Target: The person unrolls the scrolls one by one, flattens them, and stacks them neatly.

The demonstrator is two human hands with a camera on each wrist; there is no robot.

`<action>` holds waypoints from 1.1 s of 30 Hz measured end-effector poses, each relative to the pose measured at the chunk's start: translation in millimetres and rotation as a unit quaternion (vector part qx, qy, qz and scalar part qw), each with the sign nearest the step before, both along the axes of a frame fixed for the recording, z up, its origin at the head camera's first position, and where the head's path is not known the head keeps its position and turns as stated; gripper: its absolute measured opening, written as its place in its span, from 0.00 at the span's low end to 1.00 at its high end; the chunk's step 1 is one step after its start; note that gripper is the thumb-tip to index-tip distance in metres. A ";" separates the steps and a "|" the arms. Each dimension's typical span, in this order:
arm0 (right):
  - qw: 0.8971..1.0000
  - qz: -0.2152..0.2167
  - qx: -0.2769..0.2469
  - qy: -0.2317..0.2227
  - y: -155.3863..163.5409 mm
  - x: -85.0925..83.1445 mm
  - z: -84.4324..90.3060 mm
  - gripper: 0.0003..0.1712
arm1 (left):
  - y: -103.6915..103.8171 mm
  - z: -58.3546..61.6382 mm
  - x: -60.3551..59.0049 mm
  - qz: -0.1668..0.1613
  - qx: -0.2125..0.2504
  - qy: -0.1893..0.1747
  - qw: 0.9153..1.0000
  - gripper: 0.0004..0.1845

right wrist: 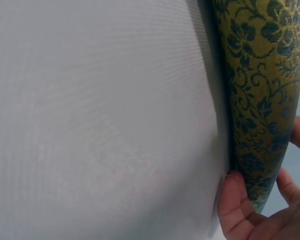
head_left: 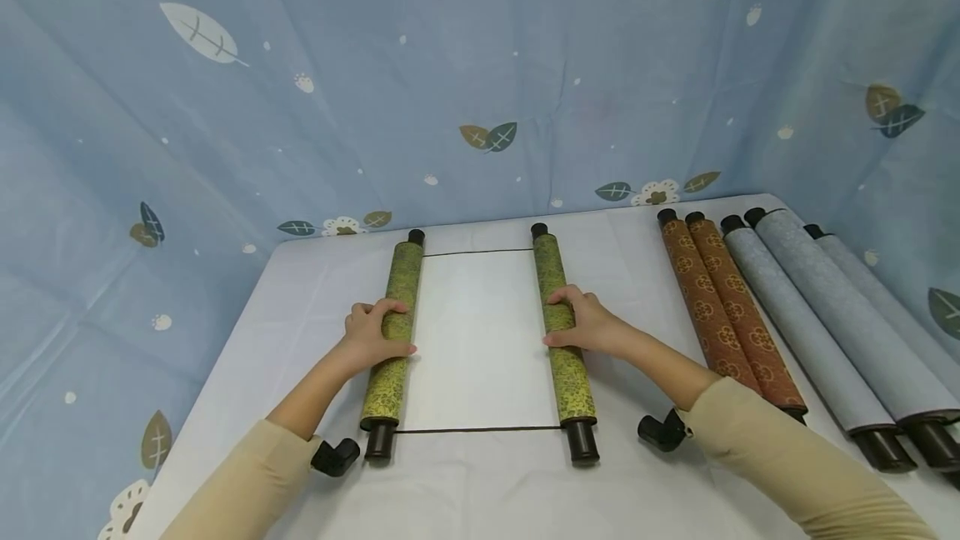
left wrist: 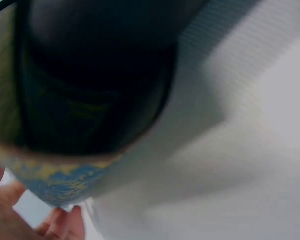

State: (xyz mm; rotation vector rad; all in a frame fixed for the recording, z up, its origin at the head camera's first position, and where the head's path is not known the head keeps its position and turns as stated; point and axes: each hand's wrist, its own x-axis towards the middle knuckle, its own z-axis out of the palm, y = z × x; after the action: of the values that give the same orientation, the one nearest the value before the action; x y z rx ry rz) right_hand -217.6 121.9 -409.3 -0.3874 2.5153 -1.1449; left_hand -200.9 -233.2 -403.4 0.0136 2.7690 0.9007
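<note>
Nearest the person, bare white table (head_left: pixel 480 490) lies between the 2 sleeves, with 2 black wrist cameras resting on it. Beyond, the left hand (head_left: pixel 372 336) curls over the left green roller (head_left: pixel 393 338) at mid-length, thumb on its inner side, fingers wrapped over the top. The right hand (head_left: pixel 581 322) grips the right green roller (head_left: pixel 562 340) likewise; the right wrist view shows its thumb (right wrist: pixel 236 205) against the patterned roll. Between the rollers the white sheet (head_left: pixel 480 340) lies flat, part unrolled, in the table's middle.

To the right, well apart, lie 2 red-brown scrolls (head_left: pixel 723 315) and 3 grey scrolls (head_left: pixel 832 315), reaching the table's right edge. Left of the left roller the table is open to its edge. A blue leaf-print cloth (head_left: pixel 480 65) backs the far edge.
</note>
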 end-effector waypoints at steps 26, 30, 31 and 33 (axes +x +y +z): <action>0.998 0.057 0.015 0.010 22.3 4.8 3.4 0.32 | -33.1 6.3 6.6 0.011 0.051 0.016 0.998 0.21; 0.999 0.047 0.026 0.006 22.0 4.2 2.5 0.33 | -33.6 5.1 5.4 -0.009 0.010 0.019 1.000 0.21; 0.999 0.045 0.027 0.010 22.0 4.0 2.0 0.32 | -33.0 4.9 5.4 -0.014 -0.003 0.021 1.000 0.22; 0.998 0.045 0.031 0.026 22.1 3.6 0.6 0.32 | -32.1 4.0 5.6 -0.018 -0.022 0.024 0.999 0.26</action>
State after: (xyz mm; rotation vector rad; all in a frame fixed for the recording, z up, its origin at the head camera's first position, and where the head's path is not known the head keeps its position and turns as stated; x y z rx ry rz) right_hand -214.0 144.0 -408.6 -0.5154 2.5424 -1.0330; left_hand -195.3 -265.3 -399.4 0.0778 2.8237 0.8402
